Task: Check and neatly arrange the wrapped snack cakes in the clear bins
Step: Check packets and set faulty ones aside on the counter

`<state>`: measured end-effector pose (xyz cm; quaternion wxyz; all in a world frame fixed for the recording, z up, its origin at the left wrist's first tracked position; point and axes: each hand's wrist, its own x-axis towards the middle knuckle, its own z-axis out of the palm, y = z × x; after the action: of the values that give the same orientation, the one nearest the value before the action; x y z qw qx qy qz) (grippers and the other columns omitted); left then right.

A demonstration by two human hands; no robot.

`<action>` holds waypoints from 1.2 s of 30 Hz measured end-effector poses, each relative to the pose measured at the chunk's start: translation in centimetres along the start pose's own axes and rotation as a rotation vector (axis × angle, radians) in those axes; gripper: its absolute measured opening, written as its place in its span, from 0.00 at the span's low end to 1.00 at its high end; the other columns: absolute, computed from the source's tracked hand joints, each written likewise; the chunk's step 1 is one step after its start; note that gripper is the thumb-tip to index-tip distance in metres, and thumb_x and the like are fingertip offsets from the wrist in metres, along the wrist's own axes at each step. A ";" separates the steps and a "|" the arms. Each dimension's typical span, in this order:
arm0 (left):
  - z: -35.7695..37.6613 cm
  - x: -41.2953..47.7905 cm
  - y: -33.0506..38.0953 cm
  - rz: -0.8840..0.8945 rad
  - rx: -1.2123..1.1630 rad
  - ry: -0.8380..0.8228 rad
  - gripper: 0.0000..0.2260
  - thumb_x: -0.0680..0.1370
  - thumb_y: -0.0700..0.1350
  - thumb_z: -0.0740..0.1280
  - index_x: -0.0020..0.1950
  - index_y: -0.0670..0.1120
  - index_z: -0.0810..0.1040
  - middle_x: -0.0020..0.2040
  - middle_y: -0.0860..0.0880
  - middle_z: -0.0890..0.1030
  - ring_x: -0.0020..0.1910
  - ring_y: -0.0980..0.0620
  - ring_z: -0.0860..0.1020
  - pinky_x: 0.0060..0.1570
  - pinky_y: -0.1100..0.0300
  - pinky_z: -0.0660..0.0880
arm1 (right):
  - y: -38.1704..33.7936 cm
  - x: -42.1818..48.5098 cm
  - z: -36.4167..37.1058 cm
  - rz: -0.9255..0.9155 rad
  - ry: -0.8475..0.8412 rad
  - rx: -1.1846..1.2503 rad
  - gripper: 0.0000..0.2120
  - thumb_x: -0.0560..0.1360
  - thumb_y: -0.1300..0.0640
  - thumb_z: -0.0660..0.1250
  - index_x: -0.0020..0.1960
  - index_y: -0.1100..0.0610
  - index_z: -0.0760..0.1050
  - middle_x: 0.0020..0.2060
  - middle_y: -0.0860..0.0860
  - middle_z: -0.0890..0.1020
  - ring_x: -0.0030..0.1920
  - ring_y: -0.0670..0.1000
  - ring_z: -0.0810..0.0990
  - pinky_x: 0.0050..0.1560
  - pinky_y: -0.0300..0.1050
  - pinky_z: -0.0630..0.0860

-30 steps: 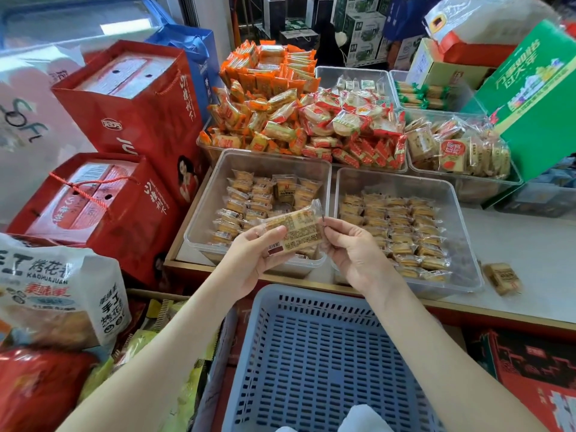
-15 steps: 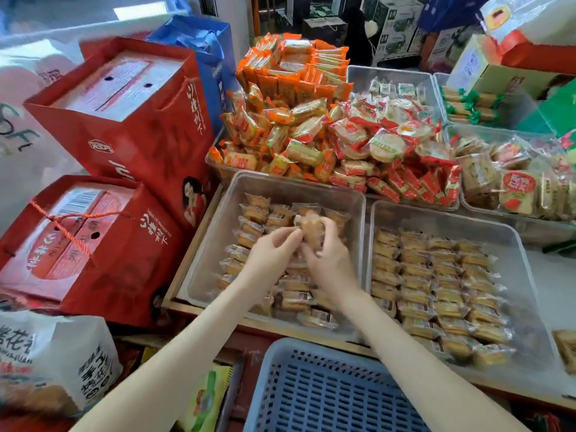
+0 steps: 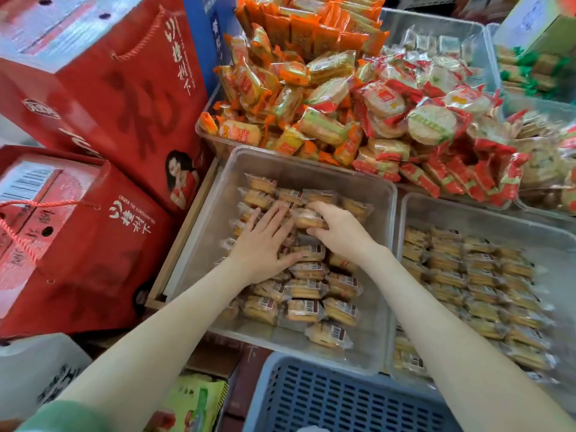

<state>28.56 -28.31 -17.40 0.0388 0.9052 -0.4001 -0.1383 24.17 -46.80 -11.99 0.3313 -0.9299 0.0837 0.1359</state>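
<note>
Wood-edged counter [image 3: 182, 235], clear bins [image 3: 299, 165] side by side on it.

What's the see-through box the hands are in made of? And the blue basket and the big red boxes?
The clear bin looks like stiff, slightly cloudy plastic: its walls show things through. The blue basket seems moulded matte plastic, with rows of slots. The red gift boxes look like glossy printed cardboard, with cord handles.

The left bin [image 3: 205, 232] is being hemmed on the left by red gift boxes [image 3: 93, 120], overhung at the far rim by heaped packets [image 3: 311, 98] and crowded on the near side by a blue basket [image 3: 311, 397]. Its floor is being left bare along the left and near walls.
</note>
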 end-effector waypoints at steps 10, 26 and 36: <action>1.0 -0.1 -0.5 0.012 -0.021 0.100 0.36 0.78 0.69 0.45 0.79 0.48 0.56 0.79 0.44 0.57 0.78 0.48 0.51 0.75 0.50 0.40 | 2.3 1.3 2.1 -0.034 0.144 -0.728 0.22 0.79 0.49 0.61 0.69 0.58 0.65 0.68 0.56 0.66 0.67 0.58 0.63 0.67 0.56 0.57; -0.6 -1.6 0.2 -0.014 -0.097 0.028 0.44 0.69 0.75 0.30 0.79 0.52 0.39 0.80 0.49 0.39 0.76 0.54 0.33 0.72 0.50 0.27 | 0.7 -1.9 2.1 -0.189 -0.313 -0.450 0.23 0.81 0.51 0.60 0.74 0.55 0.64 0.68 0.53 0.74 0.64 0.55 0.74 0.60 0.49 0.74; -5.1 -6.7 3.3 -0.235 -0.349 0.134 0.29 0.83 0.57 0.53 0.80 0.47 0.48 0.81 0.48 0.45 0.79 0.51 0.41 0.74 0.50 0.36 | 0.2 -6.0 -0.6 -0.249 0.158 -0.374 0.18 0.77 0.69 0.60 0.65 0.58 0.75 0.57 0.54 0.81 0.59 0.54 0.78 0.58 0.41 0.74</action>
<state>23.33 -25.79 -10.44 0.2050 0.9322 -0.2585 -0.1486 18.56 -46.99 -9.80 0.1600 -0.9860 -0.0327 0.0337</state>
